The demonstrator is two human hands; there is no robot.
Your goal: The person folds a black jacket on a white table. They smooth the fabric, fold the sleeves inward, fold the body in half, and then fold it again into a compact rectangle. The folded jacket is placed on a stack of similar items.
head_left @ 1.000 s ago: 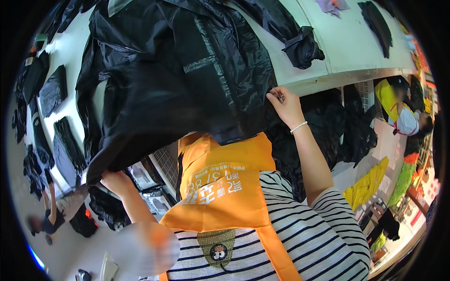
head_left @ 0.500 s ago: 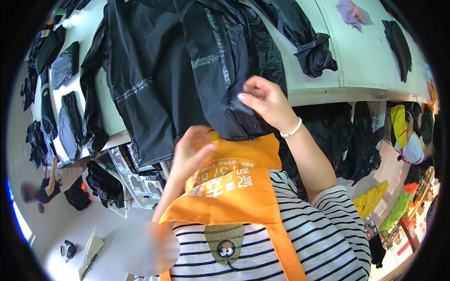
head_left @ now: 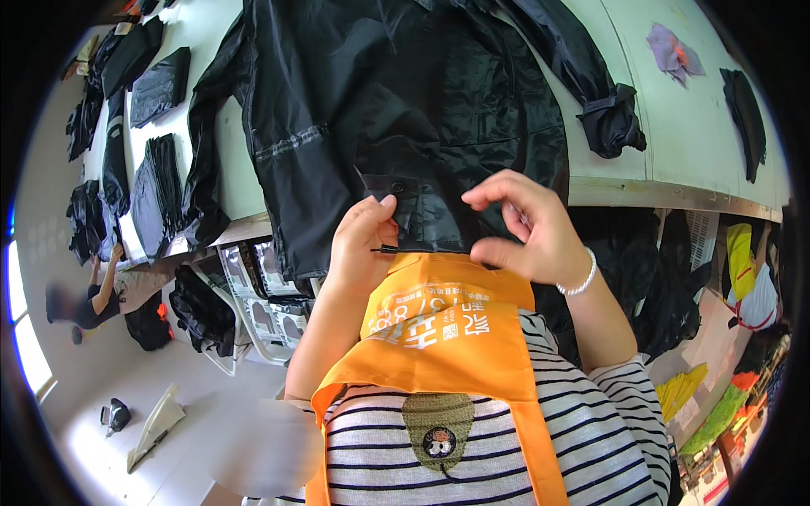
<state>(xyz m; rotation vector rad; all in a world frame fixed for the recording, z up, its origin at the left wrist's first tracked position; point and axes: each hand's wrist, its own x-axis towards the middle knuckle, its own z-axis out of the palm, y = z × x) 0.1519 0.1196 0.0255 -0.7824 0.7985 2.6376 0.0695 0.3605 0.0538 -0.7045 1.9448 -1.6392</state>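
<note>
A black jacket [head_left: 312,93] with a shiny lining lies spread on the table, its hem hanging over the front edge toward me. My left hand [head_left: 363,240] is closed on the jacket's hem beside a turned-up corner with snap buttons [head_left: 398,187]. A short black cord end [head_left: 385,249] sticks out beside its fingers. To the right, my right hand [head_left: 536,228] hovers by the hem with thumb and forefinger apart, nothing visible between them. One sleeve [head_left: 609,118] reaches to the right, its cuff bunched.
The pale green table [head_left: 675,135] also bears folded black garments [head_left: 160,185] at left, a grey-purple cloth [head_left: 673,55] and a black strip [head_left: 742,122] at right. Dark garments [head_left: 620,244] hang below the table. Another person [head_left: 105,295] stands at the far left.
The jacket's front layer is now laid open, showing the shiny lining. My left hand has come up to the hem and gripped it; my right hand has let go and opened.
</note>
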